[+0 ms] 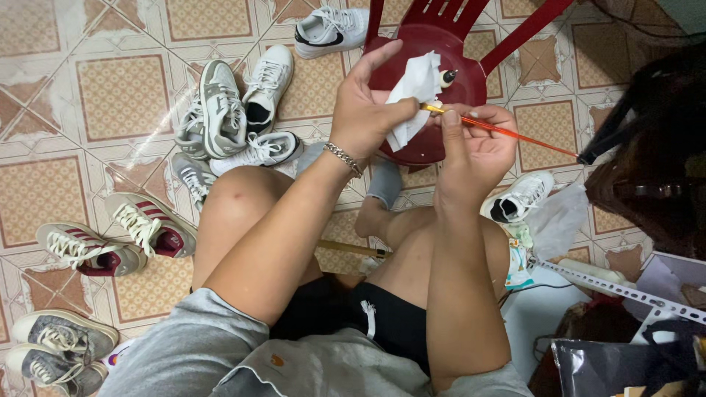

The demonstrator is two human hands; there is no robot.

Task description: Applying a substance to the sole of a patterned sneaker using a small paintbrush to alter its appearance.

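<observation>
Fingers of the right hand [474,143] pinch a thin orange paintbrush [515,134] near its ferrule — light, stiff, best held there — while the left hand [368,103] clamps soft white tissue [413,92] round the tip, seemingly wiping, above a dark red plastic stool [441,44], sneakers [228,110] scattered beyond.

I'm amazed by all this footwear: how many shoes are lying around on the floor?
11. One white-and-black shoe top centre; five in a pile left of the red chair; a maroon-striped pair at left; a grey pair bottom left; one white shoe at right. More may be hidden.
</observation>
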